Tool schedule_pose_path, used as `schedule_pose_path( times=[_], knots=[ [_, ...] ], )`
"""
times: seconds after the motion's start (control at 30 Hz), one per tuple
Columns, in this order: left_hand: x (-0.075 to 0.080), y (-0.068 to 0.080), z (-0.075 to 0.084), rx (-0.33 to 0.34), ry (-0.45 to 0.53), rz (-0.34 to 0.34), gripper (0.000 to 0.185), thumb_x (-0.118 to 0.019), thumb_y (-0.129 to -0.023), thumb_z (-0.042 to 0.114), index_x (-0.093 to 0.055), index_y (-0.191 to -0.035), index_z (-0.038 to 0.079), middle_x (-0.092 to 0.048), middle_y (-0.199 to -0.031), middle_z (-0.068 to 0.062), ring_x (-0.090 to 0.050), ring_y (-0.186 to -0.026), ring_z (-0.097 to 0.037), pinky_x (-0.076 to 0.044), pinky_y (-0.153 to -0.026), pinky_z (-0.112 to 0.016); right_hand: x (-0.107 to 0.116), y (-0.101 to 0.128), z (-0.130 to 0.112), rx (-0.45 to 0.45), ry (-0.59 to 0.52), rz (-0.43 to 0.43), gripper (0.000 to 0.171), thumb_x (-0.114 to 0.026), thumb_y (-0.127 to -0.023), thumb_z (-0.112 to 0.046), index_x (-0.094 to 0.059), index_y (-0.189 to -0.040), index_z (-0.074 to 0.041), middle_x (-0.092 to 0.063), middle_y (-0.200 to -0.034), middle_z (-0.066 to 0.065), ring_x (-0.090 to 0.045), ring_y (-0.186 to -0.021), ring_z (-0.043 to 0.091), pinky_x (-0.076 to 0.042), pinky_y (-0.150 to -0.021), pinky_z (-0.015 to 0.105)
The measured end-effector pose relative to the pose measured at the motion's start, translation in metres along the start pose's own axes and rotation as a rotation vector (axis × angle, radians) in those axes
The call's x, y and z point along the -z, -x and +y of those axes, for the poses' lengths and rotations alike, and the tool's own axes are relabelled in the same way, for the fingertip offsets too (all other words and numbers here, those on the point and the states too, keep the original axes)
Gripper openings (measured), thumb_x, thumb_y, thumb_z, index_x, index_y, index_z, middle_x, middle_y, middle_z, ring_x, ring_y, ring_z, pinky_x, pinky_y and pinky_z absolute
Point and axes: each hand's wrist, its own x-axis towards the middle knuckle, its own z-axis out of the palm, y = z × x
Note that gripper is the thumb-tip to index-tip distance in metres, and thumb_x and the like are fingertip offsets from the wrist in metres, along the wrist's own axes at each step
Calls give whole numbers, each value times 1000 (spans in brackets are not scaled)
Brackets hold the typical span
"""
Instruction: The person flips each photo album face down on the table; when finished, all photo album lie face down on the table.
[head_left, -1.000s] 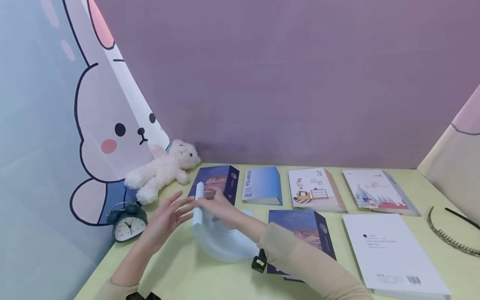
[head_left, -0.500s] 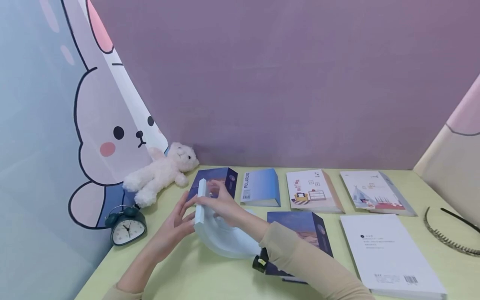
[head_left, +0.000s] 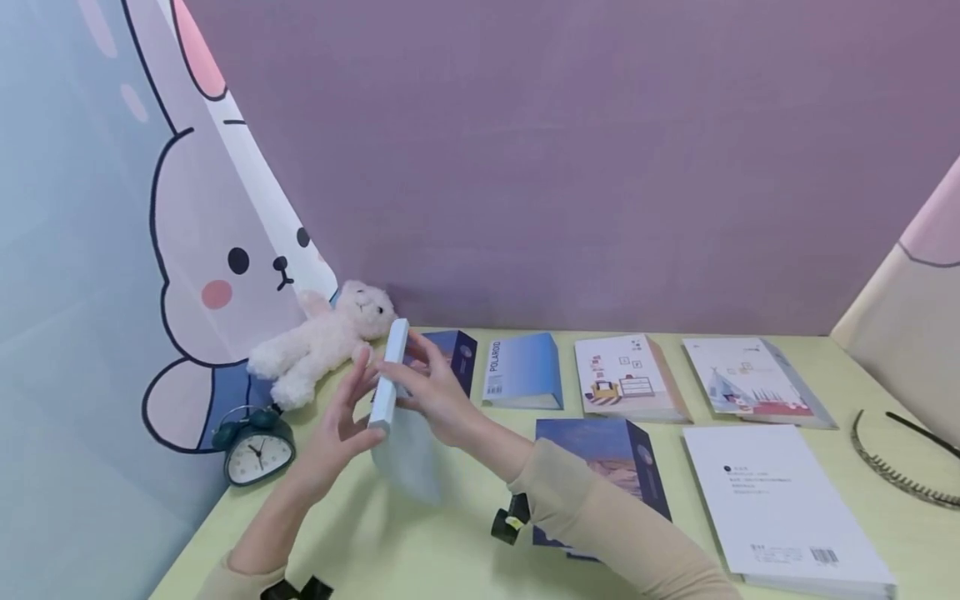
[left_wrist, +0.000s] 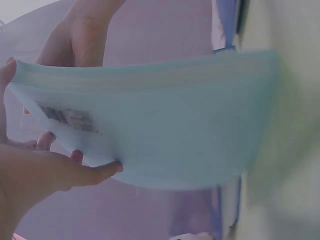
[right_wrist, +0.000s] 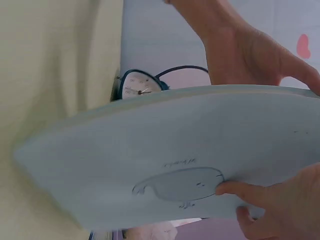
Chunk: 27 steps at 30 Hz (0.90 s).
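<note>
A pale blue soft-covered book (head_left: 391, 379) stands on edge, spine toward me, its pages hanging down over the table. My left hand (head_left: 327, 450) grips it from the left, thumb by the spine's near end. On the other side my right hand (head_left: 442, 400) holds the spine and the right cover. In the left wrist view a barcode label (left_wrist: 70, 119) shows on one cover, with the left hand's fingers against it. A cartoon outline drawing (right_wrist: 185, 185) decorates the opposite cover in the right wrist view, where a right-hand finger touches it.
Several books lie to the right, among them a blue one (head_left: 521, 371) and a large white one (head_left: 787, 508). A white plush toy (head_left: 326, 346) and a green alarm clock (head_left: 258, 450) sit at the left. A headband (head_left: 892, 475) lies far right.
The book's spine has risen and tilted away, and its sagging body has swung in to hang narrowly below. My left hand, first open beside the spine, now grips it.
</note>
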Motion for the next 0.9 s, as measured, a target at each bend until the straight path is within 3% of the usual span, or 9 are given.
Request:
schedule_pose_path(
  times=[0.1,0.2,0.27,0.43,0.53,0.63,0.77,0.9],
  knots=[
    [-2,-3,6,-20,-177,18,89,-63,-86,2,-8,-152,23,-17,-156,-9,-22,-134,-7,-21,-105,-68,-1,3,-2,14,-64,3,70,-59,-88,-15,-22,-148,-16,-35,-142,13,-46,-122,27,-48,-97,45],
    [-7,-4,2,-20,-384,5,92,-73,-81,12,-16,-151,27,-24,-155,0,-23,-134,-15,-28,-101,-66,3,5,3,-5,-64,75,75,-59,-85,-9,-19,-148,-11,-33,-145,14,-45,-123,28,-47,-98,43],
    [-12,-4,-4,-12,-456,-22,94,-76,-79,19,-16,-151,29,-27,-154,5,-22,-136,-21,-29,-100,-64,9,6,8,-41,-55,127,77,-60,-83,-7,-17,-147,-8,-32,-145,16,-45,-123,30,-47,-99,42],
    [-20,-2,-18,37,-388,-101,102,-76,-79,21,-6,-151,32,-28,-154,3,-17,-141,-33,-20,-104,-70,26,10,17,-136,-38,176,72,-58,-83,-4,-20,-144,-3,-35,-139,19,-46,-121,33,-47,-98,45],
    [-24,1,-25,101,-370,-154,106,-77,-78,27,-2,-151,34,-25,-155,-2,-19,-140,-34,-24,-102,-69,35,14,19,-186,24,182,69,-57,-84,-4,-20,-142,0,-35,-138,21,-45,-122,35,-46,-98,48],
    [-27,2,-32,160,-362,-213,106,-77,-78,30,-2,-152,27,-24,-154,-9,-22,-140,-36,-25,-105,-65,47,18,22,-236,107,183,68,-54,-85,-3,-18,-141,5,-35,-138,25,-45,-122,38,-47,-97,49],
    [-26,3,-42,243,-328,-266,92,-71,-84,30,-12,-152,15,-31,-152,-10,-26,-140,-34,-22,-110,-59,67,20,29,-299,179,143,57,-51,-88,-3,-27,-139,9,-44,-132,26,-51,-118,37,-50,-94,46],
    [-22,6,-55,320,-306,-245,68,-63,-90,30,-30,-146,10,-37,-149,-10,-30,-139,-30,-24,-112,-52,85,21,35,-369,228,110,45,-51,-90,-2,-40,-133,10,-51,-127,24,-54,-114,34,-51,-93,44]
  ],
)
